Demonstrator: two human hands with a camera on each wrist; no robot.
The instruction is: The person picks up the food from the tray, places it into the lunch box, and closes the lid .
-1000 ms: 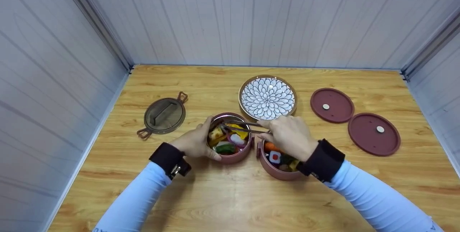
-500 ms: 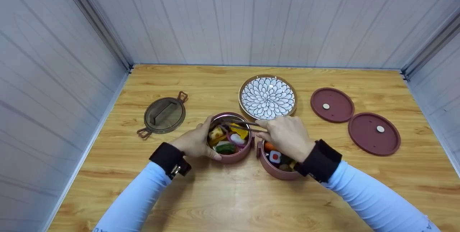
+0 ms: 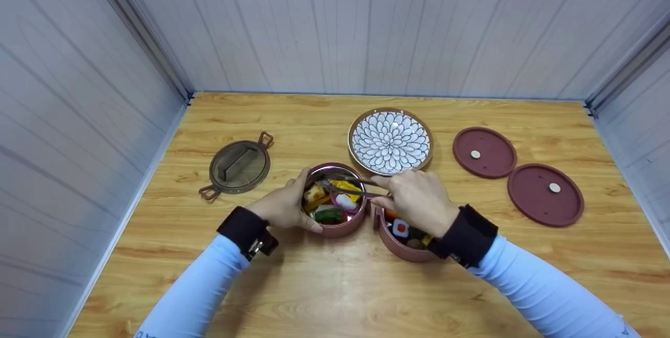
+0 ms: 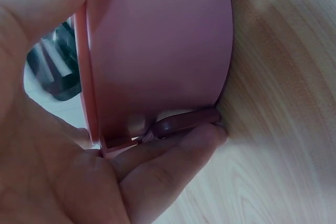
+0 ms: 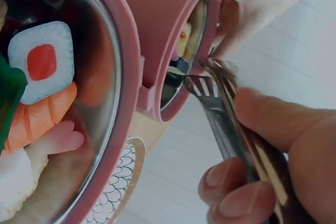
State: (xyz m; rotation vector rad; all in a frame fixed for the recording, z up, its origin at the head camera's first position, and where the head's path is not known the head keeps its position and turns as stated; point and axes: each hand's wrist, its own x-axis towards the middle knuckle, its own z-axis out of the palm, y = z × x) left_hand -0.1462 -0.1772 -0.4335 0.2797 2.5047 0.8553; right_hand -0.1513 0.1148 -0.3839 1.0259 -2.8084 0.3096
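Note:
My left hand point(image 3: 282, 208) grips the left pink round lunch box point(image 3: 339, 231) by its side. In the left wrist view its fingers point(image 4: 173, 169) press on the darker side latch point(image 4: 184, 123). Metal food tongs point(image 3: 361, 192) are in my right hand point(image 3: 421, 196), their tips reaching over the left box. In the right wrist view the slotted tips point(image 5: 205, 85) stand slightly apart near the box's rim; whether they touch food cannot be seen. Yellow, white and green toy food pieces point(image 3: 328, 216) fill that box. Beneath my right hand stands a second pink lunch box point(image 3: 400, 249).
A sushi roll piece point(image 5: 42, 61) lies among other toy food in the second box. Behind the boxes sits a petal-patterned plate point(image 3: 390, 142). Two dark red lids point(image 3: 484, 152) lie at right, a brown translucent lid point(image 3: 239, 168) at left, on the wooden table point(image 3: 314, 296).
My right hand has shifted very slightly left, and the tong arms look a little wider apart over the left box. My left hand stays where it was.

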